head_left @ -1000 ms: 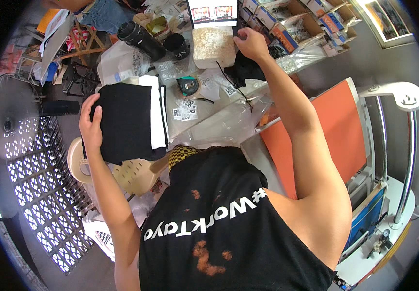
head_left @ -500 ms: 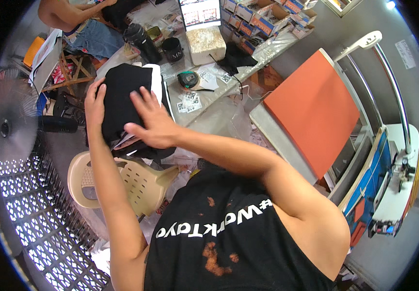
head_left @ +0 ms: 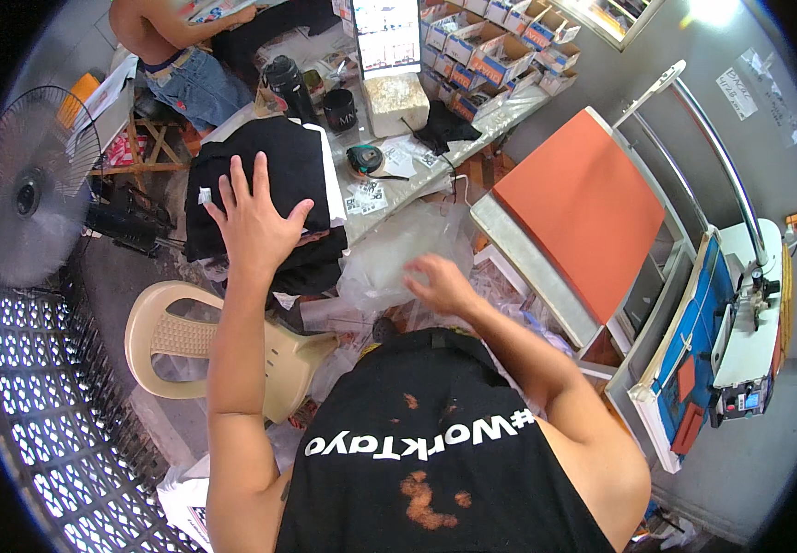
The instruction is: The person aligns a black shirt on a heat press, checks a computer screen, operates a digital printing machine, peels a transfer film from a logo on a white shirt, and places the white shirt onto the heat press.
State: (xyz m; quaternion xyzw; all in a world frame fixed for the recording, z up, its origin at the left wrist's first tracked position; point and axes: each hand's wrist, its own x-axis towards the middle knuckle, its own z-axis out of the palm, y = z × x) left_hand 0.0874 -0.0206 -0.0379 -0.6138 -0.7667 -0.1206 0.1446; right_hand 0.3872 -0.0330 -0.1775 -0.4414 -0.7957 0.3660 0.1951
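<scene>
Left hand (head_left: 260, 226) spread flat on black fabric stack (head_left: 292, 170) at ten o'clock, right hand (head_left: 444, 286) empty; lopsided pressure might topple it

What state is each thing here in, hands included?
Black cloth stack: piled, edges uneven.
Left hand: spread on the stack.
Right hand: apart from it, fingers bent.
Fan: blades blurred, apparently spinning.
Screen: lit.
Cartons: open-topped.
Chair: upright.
Black mug: standing.

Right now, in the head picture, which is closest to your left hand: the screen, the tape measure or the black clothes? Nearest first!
1. Black clothes: right under the left hand.
2. Tape measure: ahead, to the right.
3. Screen: farther ahead, at the picture's top.
</scene>
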